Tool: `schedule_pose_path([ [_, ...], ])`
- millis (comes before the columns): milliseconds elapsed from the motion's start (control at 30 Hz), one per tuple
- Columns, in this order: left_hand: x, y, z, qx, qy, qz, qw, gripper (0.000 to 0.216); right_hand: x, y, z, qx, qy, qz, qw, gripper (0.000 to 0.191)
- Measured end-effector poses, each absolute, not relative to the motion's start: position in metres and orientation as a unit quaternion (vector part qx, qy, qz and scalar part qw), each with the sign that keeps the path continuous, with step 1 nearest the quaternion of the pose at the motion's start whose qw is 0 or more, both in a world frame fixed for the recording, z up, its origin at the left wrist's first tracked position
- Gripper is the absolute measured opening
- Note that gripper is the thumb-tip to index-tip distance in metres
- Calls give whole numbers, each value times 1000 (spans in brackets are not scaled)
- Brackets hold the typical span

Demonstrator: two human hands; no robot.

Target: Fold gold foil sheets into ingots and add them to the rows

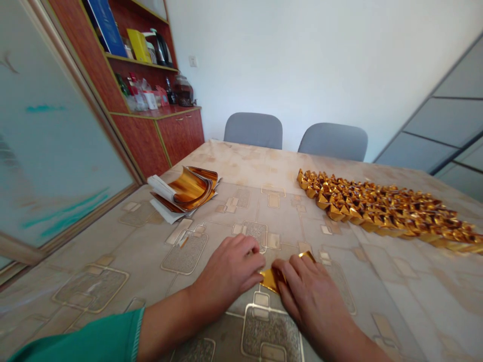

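Where left hand (pixel 230 269) meets right hand (pixel 309 296), both pinch glossy folded gold foil (pixel 269 278).

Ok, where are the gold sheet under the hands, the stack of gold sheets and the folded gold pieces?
gold sheet (pixel 269 279): head view, its bare lower corner.
stack of gold sheets (pixel 188 188): head view, the curled top sheet.
folded gold pieces (pixel 381 206): head view, middle of the heap.
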State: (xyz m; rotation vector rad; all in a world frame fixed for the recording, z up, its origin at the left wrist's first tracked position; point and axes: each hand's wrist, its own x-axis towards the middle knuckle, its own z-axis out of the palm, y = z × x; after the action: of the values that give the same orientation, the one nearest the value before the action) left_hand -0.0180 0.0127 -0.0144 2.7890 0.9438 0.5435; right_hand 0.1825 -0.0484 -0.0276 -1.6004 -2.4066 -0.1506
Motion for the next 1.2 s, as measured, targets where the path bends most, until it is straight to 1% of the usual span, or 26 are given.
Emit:
schedule_pose_path([
  [33,-16,11,-15,940,278,191,39,7,182,-48,-28,-548,-825,-54,123,11],
  [133,-11,6,-15,964,189,183,-21,14,183,-48,-29,-546,-825,-51,134,16],
  [267,-11,4,-15,975,138,174,-23,18,184,-47,-30,-550,-823,-40,137,21],
  [467,-26,-4,-14,981,145,124,-19,25,182,-48,-27,-560,-821,-37,106,23],
  [633,-30,-11,-11,980,166,104,-28,31,181,-48,-24,-563,-819,-30,107,24],
  [767,-37,-10,-12,979,171,113,-11,33,184,-50,-23,-547,-829,-28,112,26],
  [867,-44,-8,-15,973,187,138,4,30,187,-50,-20,-536,-835,-1,125,29],
  [1000,-41,-2,-12,970,197,141,0,17,189,-49,-14,-546,-825,58,132,27],
  [1067,-35,2,-7,972,192,132,-17,12,189,-48,-13,-550,-820,80,139,23],
  [1200,-24,9,-2,975,158,141,-71,16,190,-47,-14,-546,-818,85,159,18],
])
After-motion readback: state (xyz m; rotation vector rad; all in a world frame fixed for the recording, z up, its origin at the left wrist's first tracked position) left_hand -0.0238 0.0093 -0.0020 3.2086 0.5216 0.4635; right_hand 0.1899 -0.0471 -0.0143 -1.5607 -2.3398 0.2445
